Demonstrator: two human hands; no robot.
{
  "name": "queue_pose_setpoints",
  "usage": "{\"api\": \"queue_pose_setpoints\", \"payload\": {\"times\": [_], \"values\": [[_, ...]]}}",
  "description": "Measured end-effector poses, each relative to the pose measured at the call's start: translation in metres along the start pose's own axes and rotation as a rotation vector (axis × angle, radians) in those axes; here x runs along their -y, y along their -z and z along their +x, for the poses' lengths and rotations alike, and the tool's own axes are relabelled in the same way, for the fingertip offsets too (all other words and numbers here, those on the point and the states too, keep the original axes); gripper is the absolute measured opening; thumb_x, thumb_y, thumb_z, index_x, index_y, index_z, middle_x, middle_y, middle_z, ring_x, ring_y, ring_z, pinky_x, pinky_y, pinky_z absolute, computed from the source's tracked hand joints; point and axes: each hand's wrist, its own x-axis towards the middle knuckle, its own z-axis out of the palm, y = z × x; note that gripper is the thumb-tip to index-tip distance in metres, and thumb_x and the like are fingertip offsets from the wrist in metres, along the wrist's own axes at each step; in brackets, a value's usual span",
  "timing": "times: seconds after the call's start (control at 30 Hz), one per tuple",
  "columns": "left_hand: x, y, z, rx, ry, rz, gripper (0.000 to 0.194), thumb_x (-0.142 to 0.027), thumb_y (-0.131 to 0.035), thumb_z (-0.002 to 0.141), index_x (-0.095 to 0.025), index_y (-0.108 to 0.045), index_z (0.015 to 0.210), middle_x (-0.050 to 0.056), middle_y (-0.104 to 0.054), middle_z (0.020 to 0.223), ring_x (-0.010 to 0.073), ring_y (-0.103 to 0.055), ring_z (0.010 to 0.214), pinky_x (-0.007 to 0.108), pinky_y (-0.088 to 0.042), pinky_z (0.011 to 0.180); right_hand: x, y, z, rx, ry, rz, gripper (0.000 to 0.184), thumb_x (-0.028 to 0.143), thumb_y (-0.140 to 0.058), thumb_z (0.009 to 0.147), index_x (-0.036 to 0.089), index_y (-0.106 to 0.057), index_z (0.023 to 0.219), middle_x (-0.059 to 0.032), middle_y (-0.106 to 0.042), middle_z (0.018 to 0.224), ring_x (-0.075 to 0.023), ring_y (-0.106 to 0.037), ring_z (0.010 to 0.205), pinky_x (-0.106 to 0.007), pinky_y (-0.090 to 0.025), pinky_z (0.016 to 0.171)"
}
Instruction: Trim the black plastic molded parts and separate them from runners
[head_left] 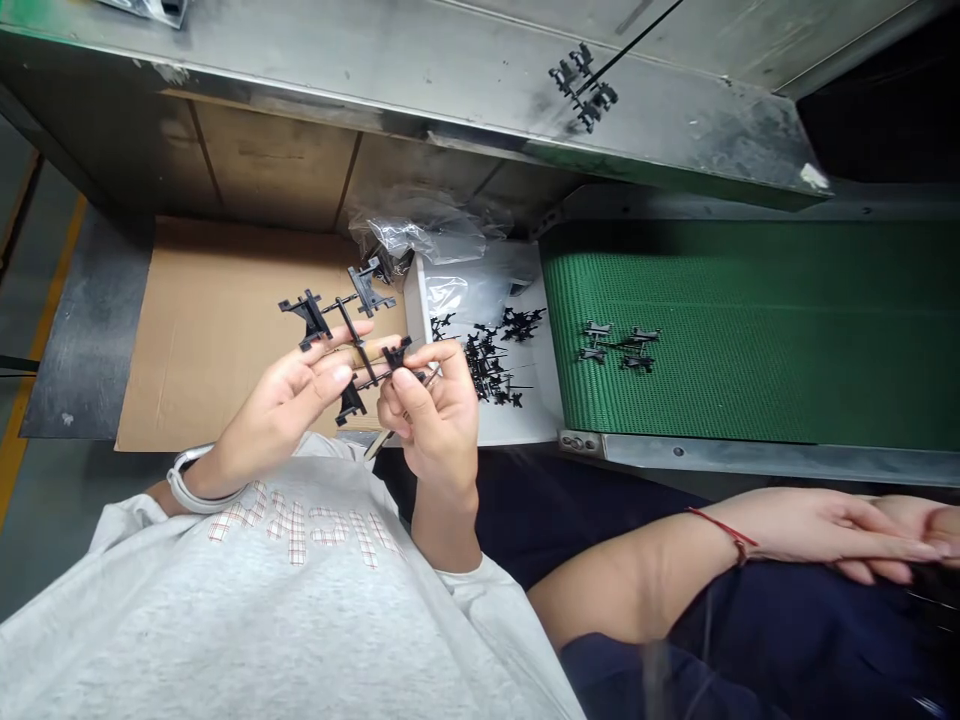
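A black plastic sprue (352, 335) with several bracket-like moulded parts hangs over the cardboard. My left hand (281, 400) supports it from the left, fingers stretched behind the runner and thumb in front. My right hand (442, 410) pinches the lower right moulded part (396, 352) between thumb and forefinger. Its other fingers curl inward, and a thin pale handle-like piece (377, 443) shows below them; what it belongs to is hidden. Just right of my hands, a white box (517, 425) holds several similar black sprues (491, 365).
Flat cardboard (187, 340) covers the bench, with clear plastic bags (427, 235) behind. Another sprue (619, 345) lies on the green conveyor belt (750, 340). One more sprue (583, 88) rests on the metal ledge (450, 80). A co-worker's arm (645, 570) is at lower right.
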Motion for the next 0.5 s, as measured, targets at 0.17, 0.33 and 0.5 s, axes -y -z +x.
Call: {"api": "queue_pose_setpoints", "payload": {"times": [0.17, 0.33, 0.5], "values": [[0.003, 0.01, 0.002, -0.022, 0.0, 0.1, 0.036, -0.033, -0.063, 0.092, -0.016, -0.063, 0.123, 0.012, -0.07, 0.124, 0.0155, -0.073, 0.091, 0.022, -0.058, 0.081, -0.003, 0.002, -0.003, 0.032, -0.066, 0.019, 0.025, 0.033, -0.065, 0.089, 0.024, -0.042, 0.088, 0.0108, -0.049, 0.055, -0.0029, -0.031, 0.041, -0.013, -0.023, 0.039], [0.004, 0.017, 0.006, -0.05, 0.115, 0.008, 0.038, -0.034, -0.074, 0.083, -0.013, -0.067, 0.115, 0.011, -0.075, 0.11, 0.0117, -0.072, 0.072, 0.016, -0.057, 0.064, -0.013, 0.002, -0.003, 0.076, -0.228, 0.229, 0.031, 0.038, -0.068, 0.085, 0.026, -0.04, 0.091, 0.0131, -0.047, 0.052, -0.0021, -0.018, 0.036, -0.015, -0.015, 0.037], [0.01, 0.026, 0.013, -0.092, 0.234, -0.136, 0.034, -0.025, -0.079, 0.078, -0.013, -0.068, 0.108, 0.011, -0.075, 0.112, 0.0106, -0.072, 0.068, 0.013, -0.057, 0.061, -0.02, 0.004, -0.004, 0.079, -0.366, 0.388, 0.032, 0.04, -0.068, 0.082, 0.026, -0.042, 0.096, 0.0149, -0.038, 0.049, -0.0036, -0.01, 0.034, -0.018, -0.01, 0.034]]}}
